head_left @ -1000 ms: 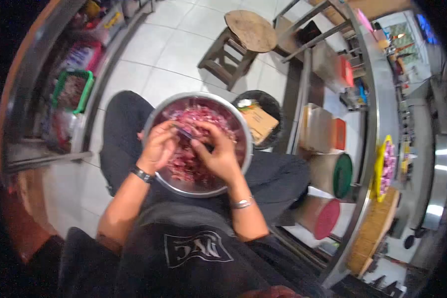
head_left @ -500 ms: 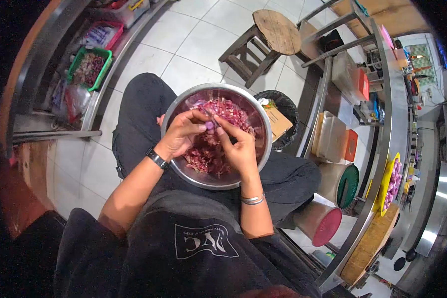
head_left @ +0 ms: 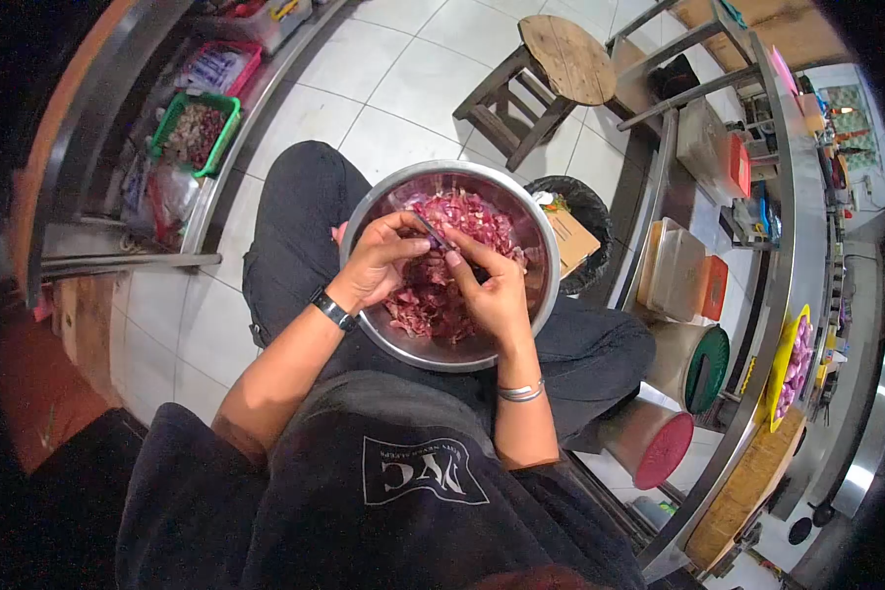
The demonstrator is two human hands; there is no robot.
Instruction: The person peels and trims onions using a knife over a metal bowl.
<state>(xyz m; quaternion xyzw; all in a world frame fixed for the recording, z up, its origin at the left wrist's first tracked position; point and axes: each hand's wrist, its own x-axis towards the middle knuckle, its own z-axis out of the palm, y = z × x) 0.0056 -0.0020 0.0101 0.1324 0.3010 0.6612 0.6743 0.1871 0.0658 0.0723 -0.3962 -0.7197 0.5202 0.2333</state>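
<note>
A wide steel bowl rests on my lap, with many reddish-purple shallot skins heaped in it. Above them, my left hand pinches a small purple shallot, mostly hidden by fingertips. My right hand meets it from the right, its thumb and forefinger closed on a thin dark strip that slants across to the left fingertips. It looks like a small blade, but I cannot tell for certain. Both hands are inside the rim's outline, fingertips nearly touching.
A black-lined bin with cardboard in it stands just beyond the bowl at right. Farther off is a wooden stool. Steel shelving with tubs runs along the right, with purple pieces on a yellow tray. A green basket sits on the left shelf.
The view has shifted, so everything appears slightly farther right. The shallot shows less between my fingers, and the thin dark strip shows more clearly across it.
</note>
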